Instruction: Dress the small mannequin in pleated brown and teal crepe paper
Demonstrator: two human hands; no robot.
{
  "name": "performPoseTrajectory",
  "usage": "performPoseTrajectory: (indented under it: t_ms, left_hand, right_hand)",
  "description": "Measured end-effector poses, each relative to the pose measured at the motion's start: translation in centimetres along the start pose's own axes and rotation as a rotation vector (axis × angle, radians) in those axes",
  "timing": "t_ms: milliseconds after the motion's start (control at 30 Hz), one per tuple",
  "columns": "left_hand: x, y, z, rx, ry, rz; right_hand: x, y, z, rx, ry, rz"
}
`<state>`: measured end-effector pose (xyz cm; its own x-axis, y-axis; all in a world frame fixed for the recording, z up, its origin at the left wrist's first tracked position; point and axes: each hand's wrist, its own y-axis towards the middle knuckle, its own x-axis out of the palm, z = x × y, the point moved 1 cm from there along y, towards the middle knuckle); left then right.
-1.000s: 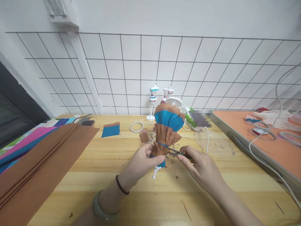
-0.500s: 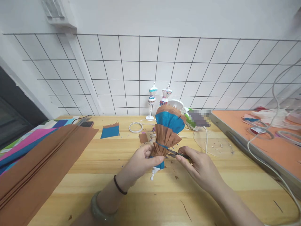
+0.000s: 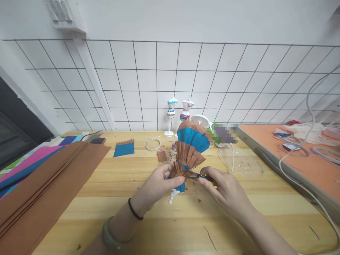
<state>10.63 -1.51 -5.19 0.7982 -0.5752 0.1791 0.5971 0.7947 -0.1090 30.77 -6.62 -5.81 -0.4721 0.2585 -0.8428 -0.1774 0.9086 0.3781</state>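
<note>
Upside-down dress (image 3: 189, 154), held above table (image 3: 159, 226): pleated brown, blue bands, tied waist. Pinched in left hand (image 3: 163, 180), thumb against fingers. Scissors (image 3: 204, 176) gripped in curled right hand (image 3: 228, 189), now reaching farther over gathers than before.

And here's your left hand (image 3: 163, 180), bare, with long, slender fingers, and round the wrist there's a band (image 3: 132, 211), thin, black, cord-like! Further up that forearm comes your bangle (image 3: 106, 235): thick, rounded, smooth, a muted grey-green, with a soft sheen along its curve. Across to your right hand (image 3: 224, 186), bare too, the same slim build, and the wrist and forearm run bare right down to the bottom edge of the view.
</note>
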Motion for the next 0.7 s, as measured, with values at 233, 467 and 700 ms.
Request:
performPoseTrajectory:
  t_ms: [233, 467, 700]
  left_hand:
    - [0.2, -0.2, -0.1, -0.024, 0.016, 0.013]
    - [0.4, -0.1, -0.1, -0.045, 0.017, 0.024]
    - [1.0, -0.1, -0.3, 0.010, -0.008, 0.026]
  right_hand:
    - [-0.1, 0.1, -0.4, 0.024, 0.008, -0.012]
    - [0.2, 0.1, -0.6, 0.051, 0.041, -0.024]
    - [0.8, -0.1, -0.8, 0.103, 0.134, -0.013]
